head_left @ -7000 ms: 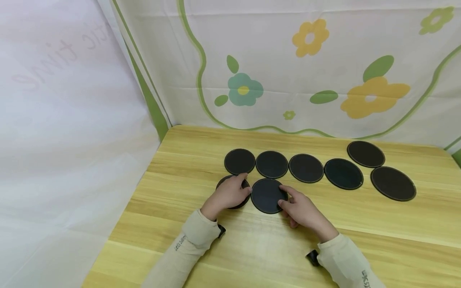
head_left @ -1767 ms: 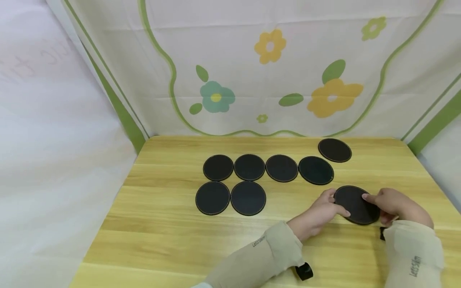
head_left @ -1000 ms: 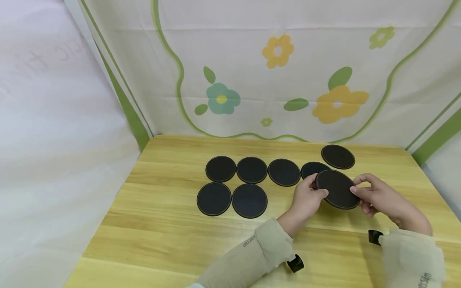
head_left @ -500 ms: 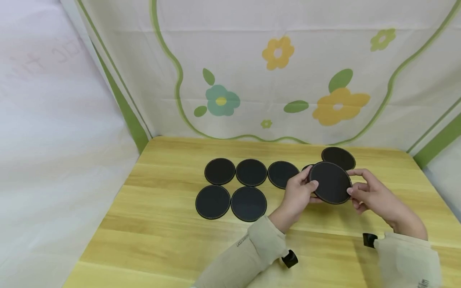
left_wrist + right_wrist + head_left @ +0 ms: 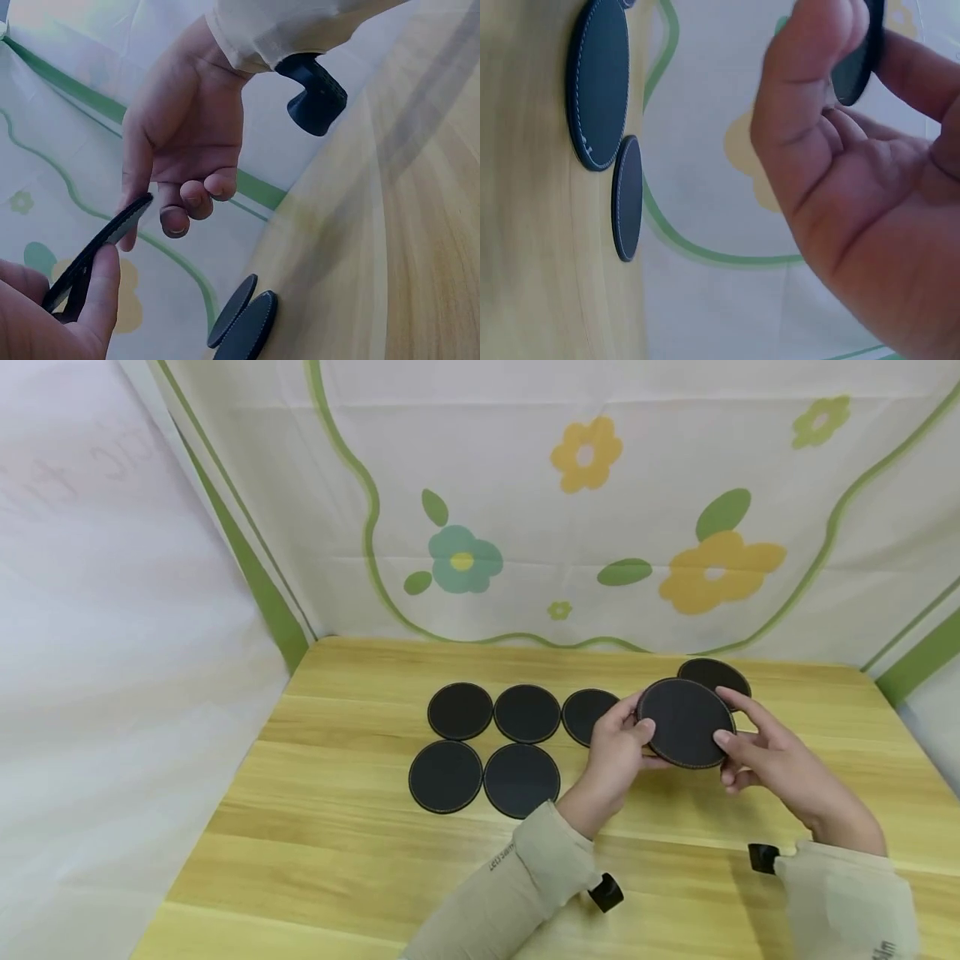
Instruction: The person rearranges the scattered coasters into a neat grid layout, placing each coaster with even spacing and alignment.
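Both hands hold one round black coaster with a stitched rim, raised over the table and tilted. My left hand pinches its left edge, thumb on top and fingers beneath. On its right edge my right hand pinches with thumb and fingers. The left wrist view shows this coaster nearly edge-on between the two hands. Other black coasters lie flat: a back row starting with a coaster, and two in front, one of them a coaster. The held coaster and left hand hide the back row's right end.
A single coaster lies farther back at the right, partly covered by the held one. The light wooden table meets a white flower-print cloth at its back edge. Black wrist mounts hang under the sleeves.
Both hands have left the front pair of coasters and gone right. They picked up the right-hand coaster from the table, then raised and moved it back and left, over the back row's end.
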`<action>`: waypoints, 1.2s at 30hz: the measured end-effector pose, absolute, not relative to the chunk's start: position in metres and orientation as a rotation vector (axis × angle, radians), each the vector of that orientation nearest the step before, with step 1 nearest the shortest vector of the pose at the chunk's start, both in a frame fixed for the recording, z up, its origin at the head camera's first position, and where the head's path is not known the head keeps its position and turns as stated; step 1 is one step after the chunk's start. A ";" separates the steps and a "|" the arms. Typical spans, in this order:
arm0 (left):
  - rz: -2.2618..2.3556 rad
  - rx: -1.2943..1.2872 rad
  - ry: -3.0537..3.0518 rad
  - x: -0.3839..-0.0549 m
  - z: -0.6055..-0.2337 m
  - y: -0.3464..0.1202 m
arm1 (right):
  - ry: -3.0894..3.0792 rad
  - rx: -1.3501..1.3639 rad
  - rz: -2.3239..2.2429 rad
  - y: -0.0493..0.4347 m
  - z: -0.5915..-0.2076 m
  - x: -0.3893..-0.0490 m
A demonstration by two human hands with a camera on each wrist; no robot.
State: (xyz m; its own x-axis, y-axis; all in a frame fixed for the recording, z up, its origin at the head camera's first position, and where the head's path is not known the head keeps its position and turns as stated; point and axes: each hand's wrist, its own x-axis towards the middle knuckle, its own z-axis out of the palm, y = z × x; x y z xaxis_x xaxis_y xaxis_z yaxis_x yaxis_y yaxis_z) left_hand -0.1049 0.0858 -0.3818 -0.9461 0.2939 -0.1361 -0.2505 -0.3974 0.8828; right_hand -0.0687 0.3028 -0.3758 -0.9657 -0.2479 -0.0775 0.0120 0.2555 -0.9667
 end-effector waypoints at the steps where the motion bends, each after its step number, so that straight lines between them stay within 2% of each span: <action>1: 2.399 0.052 1.493 -0.105 -0.380 0.085 | 2.306 -0.213 -1.791 0.302 -0.375 -0.069; 9: 2.475 0.020 1.431 -0.108 -0.373 0.086 | 2.204 -0.298 -1.894 0.294 -0.367 -0.075; 16: 2.278 0.177 1.603 -0.107 -0.372 0.082 | 2.002 -0.387 -2.088 0.293 -0.373 -0.078; 25: 1.607 0.402 2.240 -0.113 -0.370 0.057 | 2.146 -0.369 -1.732 0.290 -0.374 -0.075; 32: 0.866 0.578 2.584 -0.110 -0.374 0.039 | 2.133 -0.315 -1.620 0.281 -0.383 -0.077; 36: 0.841 0.536 2.522 -0.108 -0.381 0.029 | 2.092 -0.300 -1.600 0.275 -0.390 -0.079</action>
State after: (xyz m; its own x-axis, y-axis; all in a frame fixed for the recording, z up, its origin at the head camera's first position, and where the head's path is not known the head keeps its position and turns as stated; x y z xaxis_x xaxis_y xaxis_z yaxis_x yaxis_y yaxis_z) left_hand -0.1081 0.0290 -0.3811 -0.8344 0.4801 -0.2705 0.2217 0.7418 0.6329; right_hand -0.0792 0.2751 -0.3901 -0.8578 -0.4526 -0.2435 0.1163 0.2905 -0.9498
